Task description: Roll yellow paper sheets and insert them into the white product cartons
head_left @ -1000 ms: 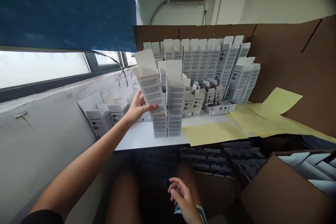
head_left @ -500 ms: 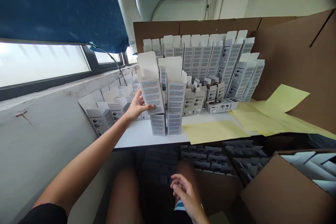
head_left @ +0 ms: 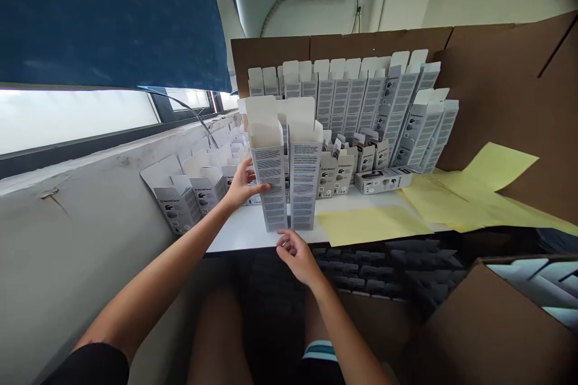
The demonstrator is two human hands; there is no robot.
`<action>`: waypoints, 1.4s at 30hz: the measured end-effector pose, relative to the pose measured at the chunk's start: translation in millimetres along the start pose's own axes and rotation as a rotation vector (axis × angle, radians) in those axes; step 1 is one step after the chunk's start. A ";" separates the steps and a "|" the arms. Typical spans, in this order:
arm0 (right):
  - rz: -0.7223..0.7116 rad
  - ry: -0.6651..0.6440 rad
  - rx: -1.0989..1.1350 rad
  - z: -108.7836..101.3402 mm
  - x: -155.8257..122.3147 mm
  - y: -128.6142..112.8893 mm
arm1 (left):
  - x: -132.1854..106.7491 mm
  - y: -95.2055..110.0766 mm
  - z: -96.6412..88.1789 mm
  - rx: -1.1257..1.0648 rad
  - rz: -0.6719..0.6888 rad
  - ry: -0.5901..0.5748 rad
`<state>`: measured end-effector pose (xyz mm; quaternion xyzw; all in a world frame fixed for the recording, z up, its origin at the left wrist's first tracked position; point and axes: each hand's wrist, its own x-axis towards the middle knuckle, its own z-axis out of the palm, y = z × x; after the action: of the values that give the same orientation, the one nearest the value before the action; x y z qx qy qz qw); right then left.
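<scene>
My left hand (head_left: 241, 187) grips a tall open-flapped white carton (head_left: 268, 171), thumb across its printed face and fingers at its left side. That carton stands upright on a lower stack of cartons (head_left: 275, 210). Close to its right rises a matching carton (head_left: 303, 165), also with raised flaps. My right hand (head_left: 295, 255) hangs at the table's front edge below the stacks, fingers loosely curled and holding nothing. Behind them, long rows of grey-printed white cartons (head_left: 343, 102) stand upright.
A white table (head_left: 244, 234) holds the cartons, with yellow paper sheets (head_left: 372, 224) at right. Brown cardboard (head_left: 497, 84) walls the back and right. More open cartons (head_left: 176, 198) stand along a grey ledge. Dark moulded trays (head_left: 361, 271) lie below; a cardboard box (head_left: 478, 325) sits lower right.
My right hand has risen from my lap to the table's front edge. The carton in my left hand has gone from tilted to upright on its stack.
</scene>
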<state>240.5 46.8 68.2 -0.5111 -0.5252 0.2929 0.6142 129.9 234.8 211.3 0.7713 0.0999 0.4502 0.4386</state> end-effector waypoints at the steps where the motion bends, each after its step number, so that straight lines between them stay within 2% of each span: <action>1: -0.005 0.002 -0.006 0.0 7.6 2.3 | 0.2 -1.4 1.3 -0.001 -0.012 -0.006; 5: -0.021 0.007 -0.021 3.0 28.6 11.8 | 0.0 -4.3 7.3 -0.031 -0.053 -0.007; 11: -0.032 0.054 -0.070 11.1 42.0 21.6 | -1.6 -9.4 12.0 -0.171 -0.118 -0.058; 17: -0.035 0.077 -0.114 12.3 43.9 28.5 | 3.3 -16.6 12.9 -0.263 -0.115 -0.098; 21: -0.027 0.063 -0.110 10.9 42.6 33.2 | 4.4 -25.6 13.5 -0.266 -0.142 -0.170; 28: -0.009 0.048 -0.128 11.9 41.7 33.2 | -10.8 -45.6 12.0 -0.214 -0.170 -0.194; 32: -0.010 0.046 -0.139 12.6 40.3 31.7 | -19.0 -48.6 9.8 -0.108 -0.137 -0.124; 36: -0.023 0.029 -0.139 11.6 39.3 30.4 | -34.2 -41.7 0.2 0.124 -0.105 0.012; 39: -0.037 0.026 -0.132 11.0 38.7 29.2 | -46.7 -25.3 -21.5 0.396 -0.097 0.168; 42: -0.048 0.028 -0.127 11.2 39.0 29.3 | -47.0 -5.3 -55.4 0.704 -0.159 0.291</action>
<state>245.9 94.3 53.4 -0.5404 -0.5462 0.2367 0.5946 60.9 244.7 190.4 0.7927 0.3687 0.4577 0.1619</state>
